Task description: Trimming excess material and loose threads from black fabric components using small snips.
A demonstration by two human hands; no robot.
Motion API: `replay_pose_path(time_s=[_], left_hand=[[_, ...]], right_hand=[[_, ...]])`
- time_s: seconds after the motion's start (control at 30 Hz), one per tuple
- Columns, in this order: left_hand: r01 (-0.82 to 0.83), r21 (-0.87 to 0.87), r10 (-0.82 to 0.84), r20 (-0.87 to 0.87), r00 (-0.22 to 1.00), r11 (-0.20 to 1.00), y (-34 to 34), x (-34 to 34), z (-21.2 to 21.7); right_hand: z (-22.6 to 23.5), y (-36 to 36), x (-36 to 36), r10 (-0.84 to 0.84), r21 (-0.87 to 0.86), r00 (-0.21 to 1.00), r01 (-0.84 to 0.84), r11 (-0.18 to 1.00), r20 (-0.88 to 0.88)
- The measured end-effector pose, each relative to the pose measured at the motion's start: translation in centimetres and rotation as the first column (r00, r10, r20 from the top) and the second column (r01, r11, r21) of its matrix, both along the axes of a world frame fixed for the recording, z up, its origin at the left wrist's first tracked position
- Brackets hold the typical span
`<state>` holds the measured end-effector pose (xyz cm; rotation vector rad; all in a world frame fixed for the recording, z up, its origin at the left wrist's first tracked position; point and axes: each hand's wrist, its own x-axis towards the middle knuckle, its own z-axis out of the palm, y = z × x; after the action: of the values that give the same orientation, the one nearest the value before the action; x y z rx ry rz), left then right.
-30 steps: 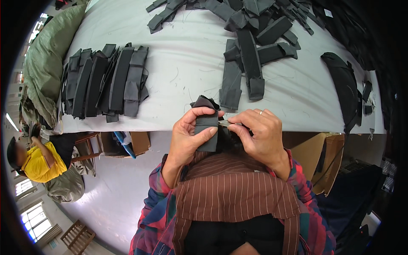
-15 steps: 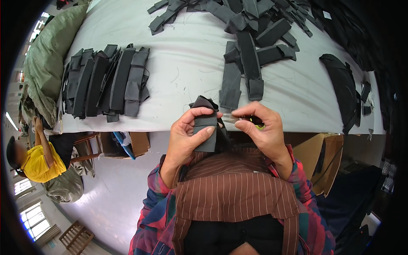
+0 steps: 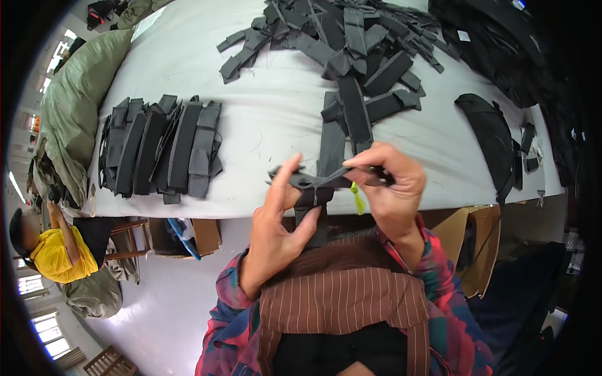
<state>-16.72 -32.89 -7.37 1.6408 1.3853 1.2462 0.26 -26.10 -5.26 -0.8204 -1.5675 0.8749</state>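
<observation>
A dark grey fabric strip (image 3: 313, 197), folded over, is stretched between my hands at the table's front edge. My left hand (image 3: 274, 222) holds its hanging part near the thumb, index finger raised. My right hand (image 3: 398, 188) pinches the other end between thumb and fingertips. Tucked in the right palm is a small dark tool (image 3: 381, 175), mostly hidden, that looks like thread snips. A yellow-green tassel (image 3: 358, 199) dangles below it. Beyond my hands, more dark strips (image 3: 355, 116) lie crossed on the white-covered table (image 3: 269, 125).
Several strips lie side by side in a stack (image 3: 160, 147) at left. A larger strip heap (image 3: 332, 31) is at the back. Black curved pieces (image 3: 489, 138) lie right. Cardboard boxes (image 3: 480, 250) stand under the table. A person in a yellow shirt (image 3: 63, 254) is far left.
My right hand has gone from holding the tool's metal tip out to pinching the strip's end. The strip is now drawn sideways, and my left index finger has lifted. The view has shifted slightly.
</observation>
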Motion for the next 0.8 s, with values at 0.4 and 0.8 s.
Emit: replay_pose_path(time_s=[0.4,0.8], left_hand=[[-0.039,-0.257,0.162,0.480,0.862,0.966,2.1,0.3,-1.1],[0.012,-0.369,0.241,0.632,0.737,0.929,2.0,0.6,-0.3]], right_hand=[[-2.1,-1.2,-0.5,0.006,0.261,0.940,-0.100,0.960,0.341],[-2.4,-0.8,0.2,0.142,0.094,0.903,-0.196,0.976,0.406]])
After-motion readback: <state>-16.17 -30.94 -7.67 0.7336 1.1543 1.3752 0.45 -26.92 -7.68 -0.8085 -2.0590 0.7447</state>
